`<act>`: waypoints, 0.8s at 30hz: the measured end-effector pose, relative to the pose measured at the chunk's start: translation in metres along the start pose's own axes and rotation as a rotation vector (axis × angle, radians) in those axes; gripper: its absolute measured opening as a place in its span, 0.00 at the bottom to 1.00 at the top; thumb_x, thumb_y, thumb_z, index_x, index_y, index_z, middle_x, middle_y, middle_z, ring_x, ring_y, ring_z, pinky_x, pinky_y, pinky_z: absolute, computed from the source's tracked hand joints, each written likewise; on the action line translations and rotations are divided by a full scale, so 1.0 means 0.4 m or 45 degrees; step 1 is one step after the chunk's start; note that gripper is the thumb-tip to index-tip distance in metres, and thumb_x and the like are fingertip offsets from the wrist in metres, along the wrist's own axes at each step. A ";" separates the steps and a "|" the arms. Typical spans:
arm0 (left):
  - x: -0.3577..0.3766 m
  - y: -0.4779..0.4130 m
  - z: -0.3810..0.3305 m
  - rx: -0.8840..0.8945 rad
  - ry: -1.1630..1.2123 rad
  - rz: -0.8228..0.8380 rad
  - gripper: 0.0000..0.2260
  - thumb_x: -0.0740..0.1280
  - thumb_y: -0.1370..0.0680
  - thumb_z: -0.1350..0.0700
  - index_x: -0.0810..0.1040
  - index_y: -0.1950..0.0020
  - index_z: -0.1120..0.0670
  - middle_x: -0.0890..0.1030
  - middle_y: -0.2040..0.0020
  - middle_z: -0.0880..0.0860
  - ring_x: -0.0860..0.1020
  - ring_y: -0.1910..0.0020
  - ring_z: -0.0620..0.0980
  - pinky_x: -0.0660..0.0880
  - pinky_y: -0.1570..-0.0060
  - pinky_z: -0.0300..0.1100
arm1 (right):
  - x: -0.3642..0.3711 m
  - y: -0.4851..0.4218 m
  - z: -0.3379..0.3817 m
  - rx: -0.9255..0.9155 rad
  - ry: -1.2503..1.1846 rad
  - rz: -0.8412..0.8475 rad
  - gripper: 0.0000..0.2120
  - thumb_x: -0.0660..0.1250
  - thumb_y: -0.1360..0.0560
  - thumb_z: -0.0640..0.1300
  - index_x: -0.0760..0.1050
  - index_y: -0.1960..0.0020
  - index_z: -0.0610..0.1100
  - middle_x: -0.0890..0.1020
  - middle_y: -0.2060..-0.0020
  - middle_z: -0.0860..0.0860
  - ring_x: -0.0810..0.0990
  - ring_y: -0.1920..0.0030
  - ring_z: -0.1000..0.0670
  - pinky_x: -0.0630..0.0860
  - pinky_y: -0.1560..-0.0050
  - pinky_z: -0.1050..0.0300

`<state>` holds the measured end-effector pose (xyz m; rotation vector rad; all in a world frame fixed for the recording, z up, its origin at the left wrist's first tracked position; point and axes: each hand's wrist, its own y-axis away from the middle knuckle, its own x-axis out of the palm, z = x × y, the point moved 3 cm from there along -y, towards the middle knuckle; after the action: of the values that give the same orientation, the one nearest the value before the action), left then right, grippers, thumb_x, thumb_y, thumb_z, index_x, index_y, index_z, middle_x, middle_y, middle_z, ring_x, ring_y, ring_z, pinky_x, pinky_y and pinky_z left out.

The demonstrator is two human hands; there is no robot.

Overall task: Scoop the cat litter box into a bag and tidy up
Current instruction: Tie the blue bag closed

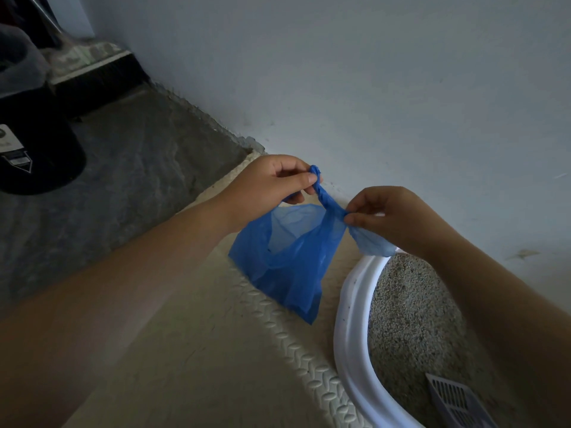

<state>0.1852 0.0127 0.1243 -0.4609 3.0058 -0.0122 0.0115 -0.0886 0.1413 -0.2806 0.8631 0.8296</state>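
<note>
Bag (pixel 290 257) hangs pinched between both hands' fingers (pixel 309 180), beside litter box (pixel 352 319).

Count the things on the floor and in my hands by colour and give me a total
Blue: 1, the bag
White: 1, the litter box
Grey: 1, the scoop
Beige: 1, the mat
Black: 1, the bin
Total: 5

Left grip (pixel 272 183) bare, right grip (pixel 392 217) bare, no sleeves visible
</note>
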 end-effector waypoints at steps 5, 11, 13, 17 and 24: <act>-0.018 -0.001 0.013 -0.019 0.039 -0.041 0.06 0.65 0.22 0.60 0.82 0.54 0.53 0.82 0.63 0.47 0.76 0.66 0.42 0.75 0.59 0.33 | -0.005 -0.008 -0.015 0.083 -0.167 -0.137 0.05 0.66 0.24 0.39 0.76 0.59 0.46 0.80 0.65 0.52 0.81 0.67 0.55 0.75 0.64 0.64; -0.043 -0.008 0.024 -0.026 0.145 -0.184 0.07 0.66 0.22 0.60 0.82 0.57 0.53 0.79 0.67 0.45 0.76 0.67 0.42 0.76 0.60 0.34 | -0.007 -0.027 -0.019 0.163 -0.415 -0.266 0.05 0.67 0.25 0.39 0.79 0.59 0.44 0.81 0.64 0.47 0.76 0.65 0.47 0.73 0.59 0.52; -0.057 -0.012 0.030 -0.048 0.219 -0.223 0.08 0.65 0.22 0.60 0.81 0.57 0.53 0.80 0.65 0.47 0.78 0.65 0.43 0.77 0.58 0.35 | -0.015 -0.031 -0.030 0.175 -0.389 -0.340 0.04 0.67 0.25 0.39 0.80 0.58 0.44 0.82 0.64 0.50 0.77 0.66 0.54 0.73 0.60 0.60; -0.077 -0.007 0.048 -0.086 0.228 -0.247 0.08 0.62 0.20 0.61 0.80 0.56 0.55 0.83 0.58 0.50 0.82 0.58 0.46 0.78 0.56 0.36 | -0.029 -0.031 -0.061 0.239 -0.442 -0.430 0.04 0.68 0.25 0.41 0.81 0.56 0.45 0.81 0.67 0.52 0.76 0.67 0.56 0.72 0.63 0.65; -0.105 0.003 0.091 -0.235 0.264 -0.359 0.07 0.62 0.20 0.59 0.78 0.53 0.54 0.84 0.55 0.51 0.83 0.56 0.47 0.79 0.54 0.39 | -0.044 -0.028 -0.109 0.364 -0.433 -0.593 0.04 0.67 0.25 0.41 0.81 0.56 0.46 0.81 0.65 0.49 0.77 0.63 0.52 0.73 0.58 0.58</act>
<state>0.2282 0.0267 0.0923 -0.9548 3.1257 0.2102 -0.0111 -0.1282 0.1259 -0.0766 0.5532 0.2995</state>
